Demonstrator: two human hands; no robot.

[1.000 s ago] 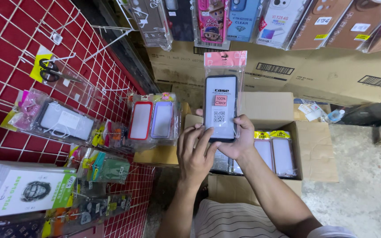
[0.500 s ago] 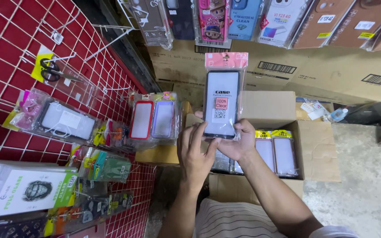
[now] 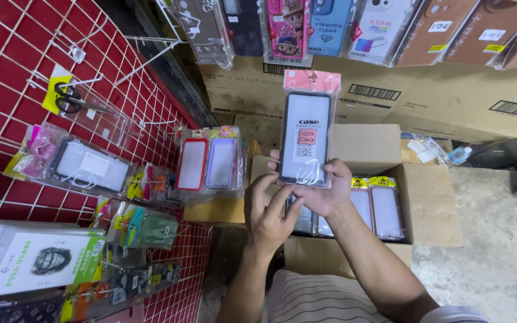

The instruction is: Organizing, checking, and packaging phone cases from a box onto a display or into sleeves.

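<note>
A packaged phone case (image 3: 306,131) in a clear bag with a pink header card stands upright in front of me. My right hand (image 3: 329,188) grips its lower edge, thumb on the front. My left hand (image 3: 268,210) is just below and left of it, fingertips touching the bottom of the pack. Beneath both hands an open cardboard box (image 3: 429,203) holds more packaged cases with yellow header cards (image 3: 373,203).
A red wire grid wall (image 3: 7,36) at left carries hooks with packaged cases (image 3: 207,164), a scissors pack (image 3: 70,101) and screen-protector packs (image 3: 37,263). More cases hang along the top (image 3: 285,27). Large cardboard cartons (image 3: 450,98) stand behind. Grey floor (image 3: 498,239) lies at right.
Both hands have lifted the pink-topped case pack slightly higher and closer; my left fingers have shifted under its lower edge.
</note>
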